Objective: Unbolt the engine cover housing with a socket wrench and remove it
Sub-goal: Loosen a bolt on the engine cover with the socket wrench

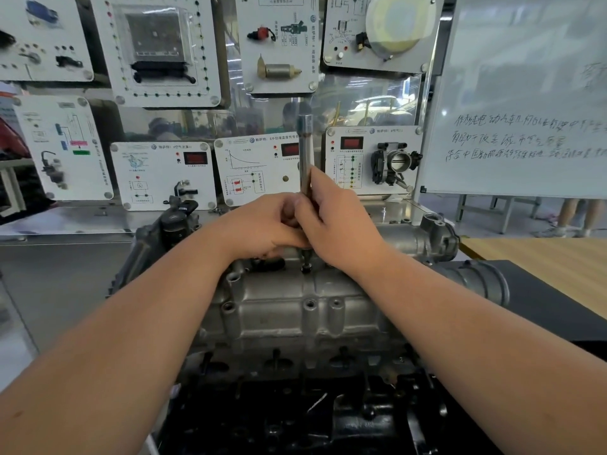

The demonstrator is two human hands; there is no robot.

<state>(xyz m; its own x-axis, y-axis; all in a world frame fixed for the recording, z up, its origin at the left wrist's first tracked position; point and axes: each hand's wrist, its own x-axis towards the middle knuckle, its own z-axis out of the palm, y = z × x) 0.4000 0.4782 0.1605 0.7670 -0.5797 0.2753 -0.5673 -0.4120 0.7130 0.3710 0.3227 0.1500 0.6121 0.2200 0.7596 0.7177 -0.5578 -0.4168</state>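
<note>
Gripping: right hand (335, 221) curls round the lower shaft of the socket wrench (305, 149); left hand (262, 224) closes round the same tool just beside it, knuckles touching.
Tool: stands upright above the engine cover housing (295, 310), its square top end well above both hands, socket end dropping out below them.
Contact: socket tip sits on a bolt (306, 268) on the housing's far top edge; whether it is fully seated, cannot tell.
Housing: grey casting directly under the hands, seated on the dark engine block (295, 421) nearer the camera.
Behind housing: training panels (164, 172), whiteboard (525, 93) to their right.
Doing it well: likely keep the shaft square to the bolt, press down while turning, one hand steadying low so the socket does not ride off.
</note>
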